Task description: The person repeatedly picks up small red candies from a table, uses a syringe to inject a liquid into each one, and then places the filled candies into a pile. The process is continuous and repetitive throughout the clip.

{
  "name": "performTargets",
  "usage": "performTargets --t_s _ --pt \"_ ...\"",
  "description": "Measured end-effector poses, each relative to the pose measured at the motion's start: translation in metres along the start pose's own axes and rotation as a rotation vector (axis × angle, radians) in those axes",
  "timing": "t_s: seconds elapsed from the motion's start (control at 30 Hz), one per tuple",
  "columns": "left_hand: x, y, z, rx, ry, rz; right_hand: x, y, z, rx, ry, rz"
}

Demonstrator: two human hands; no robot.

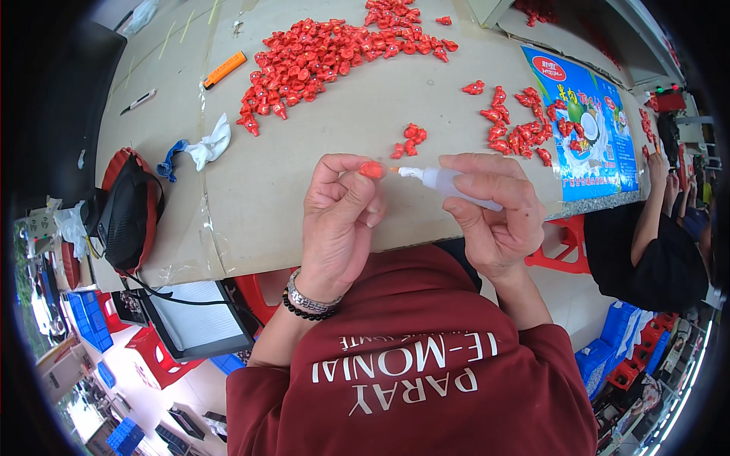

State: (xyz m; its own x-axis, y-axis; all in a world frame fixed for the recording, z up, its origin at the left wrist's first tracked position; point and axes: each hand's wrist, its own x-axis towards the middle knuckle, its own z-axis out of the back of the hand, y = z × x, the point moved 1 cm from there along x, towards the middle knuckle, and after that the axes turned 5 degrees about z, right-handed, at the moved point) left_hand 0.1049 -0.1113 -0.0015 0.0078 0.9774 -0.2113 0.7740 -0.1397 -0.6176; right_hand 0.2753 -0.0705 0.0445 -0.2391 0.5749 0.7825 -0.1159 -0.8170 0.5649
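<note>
Between the thumb and forefinger of my left hand [342, 220] is a small red plastic part [371, 169]. My right hand [498, 213] grips a translucent squeeze bottle [456, 186], its white-wrapped neck ending in a thin orange tip. That tip points left and sits right beside the red part; whether they touch I cannot tell. Just beyond my hands lies a little cluster of similar red parts [411, 139]. A large heap of red parts [312, 61] spreads across the far middle, and a looser group [521, 129] lies to the right.
The parts rest on a taped cardboard-covered table [258, 205]. An orange box-cutter-like tool [224, 70], a pen [138, 102], a white crumpled cloth [211, 143] and a black-and-red bag [133, 209] are at left. A blue printed sheet [601, 152] lies right. Another person [646, 243] sits at far right.
</note>
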Motion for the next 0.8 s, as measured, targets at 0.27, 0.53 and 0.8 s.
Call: performTargets --t_s 0.27,0.53,0.8 --pt "-0.0007 -0.0007 -0.0020 0.044 -0.014 -0.053 -0.0003 0.0028 0.0004 0.002 0.004 -0.021" --pt "0.0000 -0.0013 -0.0034 -0.025 -0.001 -0.009 0.0013 0.0039 0.0015 -0.006 0.014 0.024" --pt "-0.0022 -0.0012 -0.0062 -0.104 -0.033 0.106 0.0047 0.0028 -0.0009 0.001 -0.011 0.042"
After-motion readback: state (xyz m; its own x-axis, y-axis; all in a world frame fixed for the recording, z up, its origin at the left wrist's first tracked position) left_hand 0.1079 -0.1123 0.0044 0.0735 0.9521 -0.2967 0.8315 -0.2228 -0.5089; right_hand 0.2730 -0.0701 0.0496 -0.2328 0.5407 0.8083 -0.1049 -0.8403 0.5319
